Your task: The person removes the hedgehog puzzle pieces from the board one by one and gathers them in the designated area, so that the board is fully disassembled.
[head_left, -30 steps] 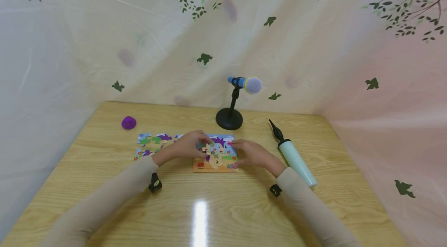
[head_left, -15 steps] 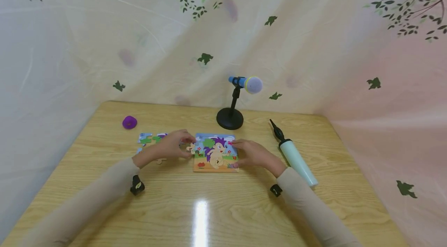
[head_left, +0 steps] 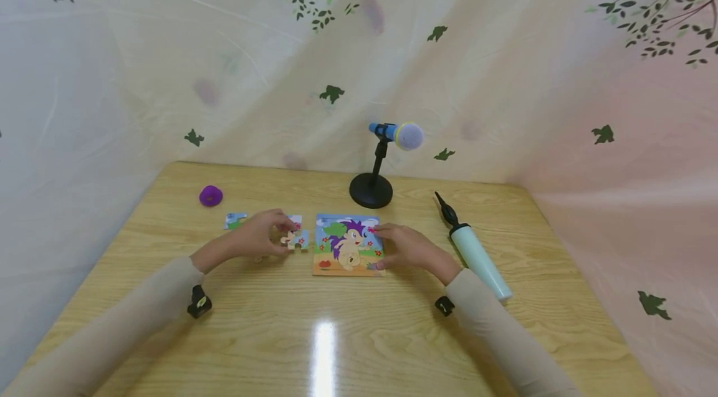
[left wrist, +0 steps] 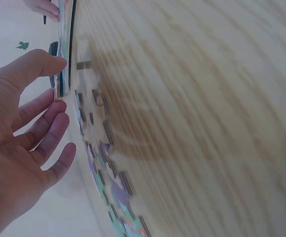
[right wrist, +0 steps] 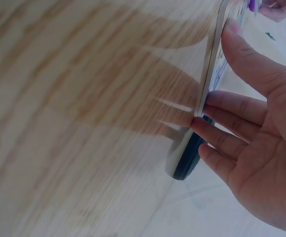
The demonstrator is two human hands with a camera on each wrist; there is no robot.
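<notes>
My left hand [head_left: 259, 235] pinches a small puzzle piece [head_left: 300, 241] with a flower on it, just left of the puzzle board [head_left: 350, 248]. In the left wrist view the piece [left wrist: 57, 88] appears edge-on between thumb and fingertips, above the table. A purple-haired hedgehog and a green patch make up the board's picture. At the board's right side rests my right hand [head_left: 412, 247]. The right wrist view shows its thumb [right wrist: 241, 47] on the board's top and the other fingers extended to its edge. Several loose puzzle pieces [left wrist: 118, 192] lie beneath the left hand, partly hidden by it.
Behind the board stands a toy microphone [head_left: 407, 136] on a round black base [head_left: 371, 191]. A pale blue hand pump [head_left: 480, 261] with a black nozzle lies to the right. At the back left sits a purple round object [head_left: 210, 196].
My left hand has moved left from over the board, carrying the puzzle piece off its left side and toward the loose pieces. My right hand has stayed at the board's right edge.
</notes>
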